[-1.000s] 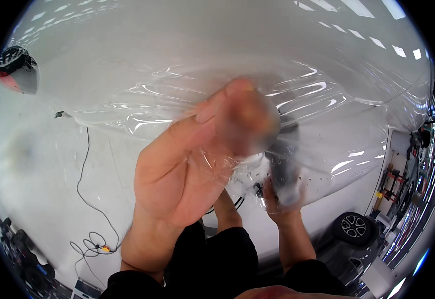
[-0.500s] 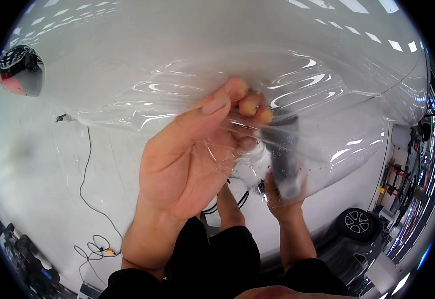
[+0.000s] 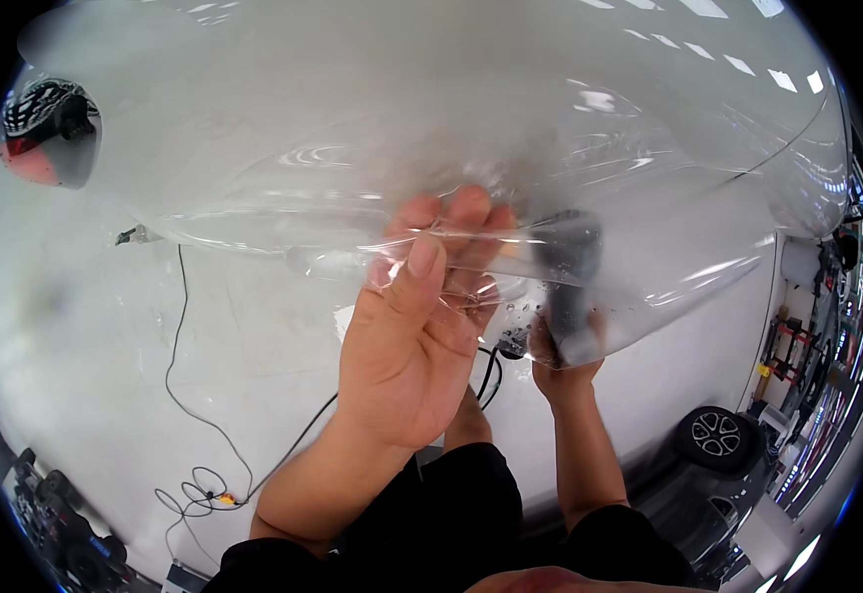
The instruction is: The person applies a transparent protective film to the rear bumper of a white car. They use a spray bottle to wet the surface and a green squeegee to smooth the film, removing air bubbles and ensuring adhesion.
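Observation:
A sheet of clear film hangs wrinkled from a glossy pale car body panel. In front of me, my left hand is closed on the film's lower edge, thumb against the fingers, palm facing me. Behind the film at the right, my right hand is wrapped round the handle of what looks like a dark heat gun. Its head lies just right of my left fingertips, and the film blurs its outline. Droplets cling to the film near my right hand.
A red and black tail light sits at the upper left. A thin cable trails over the pale floor into loops at the lower left. At the lower right stands a dark car with a spoked wheel. Shelves with equipment line the right side.
My left hand has moved right and slightly down, pulling the film edge into a tighter line. The heat gun and my right hand have risen slightly. More floor cable shows beside my left forearm.

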`<move>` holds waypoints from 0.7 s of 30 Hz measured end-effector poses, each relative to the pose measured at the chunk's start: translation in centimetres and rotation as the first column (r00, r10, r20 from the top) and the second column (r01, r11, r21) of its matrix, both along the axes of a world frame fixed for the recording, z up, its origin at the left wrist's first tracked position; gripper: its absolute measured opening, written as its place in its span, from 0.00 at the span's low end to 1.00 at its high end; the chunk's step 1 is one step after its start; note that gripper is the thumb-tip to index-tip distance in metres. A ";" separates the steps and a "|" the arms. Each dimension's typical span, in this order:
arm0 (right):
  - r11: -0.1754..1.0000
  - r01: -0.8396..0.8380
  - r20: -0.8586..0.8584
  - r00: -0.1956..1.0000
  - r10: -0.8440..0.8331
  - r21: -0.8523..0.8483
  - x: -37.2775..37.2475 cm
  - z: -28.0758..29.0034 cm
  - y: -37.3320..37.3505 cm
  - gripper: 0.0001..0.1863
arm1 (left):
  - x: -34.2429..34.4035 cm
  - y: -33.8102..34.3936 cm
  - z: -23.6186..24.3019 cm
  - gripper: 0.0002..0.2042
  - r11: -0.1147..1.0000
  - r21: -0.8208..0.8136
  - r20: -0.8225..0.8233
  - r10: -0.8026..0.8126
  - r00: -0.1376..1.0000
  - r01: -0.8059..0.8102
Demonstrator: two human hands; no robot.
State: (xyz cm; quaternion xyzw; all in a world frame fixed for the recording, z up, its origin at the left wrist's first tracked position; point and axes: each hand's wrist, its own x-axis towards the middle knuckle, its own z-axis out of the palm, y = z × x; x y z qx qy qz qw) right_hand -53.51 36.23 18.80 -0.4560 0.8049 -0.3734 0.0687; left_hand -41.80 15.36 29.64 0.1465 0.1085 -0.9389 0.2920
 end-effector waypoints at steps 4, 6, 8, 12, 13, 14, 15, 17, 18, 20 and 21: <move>0.992 0.026 -0.238 0.971 0.003 0.120 0.2 1.1 -1.7 0.25 | 1.1 1.6 -1.2 0.16 0.887 -0.435 0.417 0.044 0.908 0.157; 0.983 0.174 -0.005 0.985 -0.175 -0.065 1.0 -0.1 -1.5 0.26 | 1.7 2.7 -2.3 0.14 0.894 -0.425 0.451 0.074 0.889 0.142; 0.918 0.344 0.339 0.903 -0.265 -0.199 1.5 -1.0 -1.3 0.26 | 1.6 3.7 -3.4 0.12 0.925 -0.367 0.417 0.065 0.907 0.102; 0.872 0.437 0.383 0.862 -0.334 -0.223 2.3 -0.9 -2.5 0.22 | 2.6 3.9 -5.6 0.13 0.959 -0.260 0.378 -0.002 0.926 0.108; 0.865 0.454 0.422 0.841 -0.338 -0.213 2.4 -0.8 -2.5 0.19 | 2.6 3.2 -5.6 0.15 0.989 -0.147 0.318 0.039 0.947 0.009; 0.868 0.451 0.430 0.839 -0.332 -0.209 2.7 -1.0 -2.7 0.19 | 3.1 2.4 -5.7 0.16 0.996 -0.032 0.274 0.092 0.957 -0.087; 0.892 0.396 0.347 0.886 -0.308 -0.219 2.7 -1.3 -2.9 0.19 | 4.0 1.7 -6.7 0.17 0.992 0.006 0.160 0.125 0.979 -0.127; 0.934 0.276 0.153 0.957 -0.246 -0.226 2.3 -2.3 -2.6 0.18 | 5.0 1.4 -7.9 0.17 0.990 -0.019 0.071 0.141 0.987 -0.140; 0.935 0.272 0.160 0.958 -0.239 -0.228 2.3 -3.1 -2.4 0.18 | 5.7 1.5 -8.6 0.16 0.988 -0.041 -0.024 0.146 0.989 -0.147; 0.952 0.176 0.203 0.971 -0.126 -0.252 2.9 -3.8 -2.7 0.17 | 6.7 2.1 -9.2 0.13 0.988 -0.063 -0.068 0.138 0.988 -0.142; 0.974 0.139 0.158 0.981 -0.111 -0.178 3.1 -3.8 -2.9 0.18 | 7.5 2.4 -9.1 0.11 0.987 -0.114 0.118 0.125 0.985 -0.112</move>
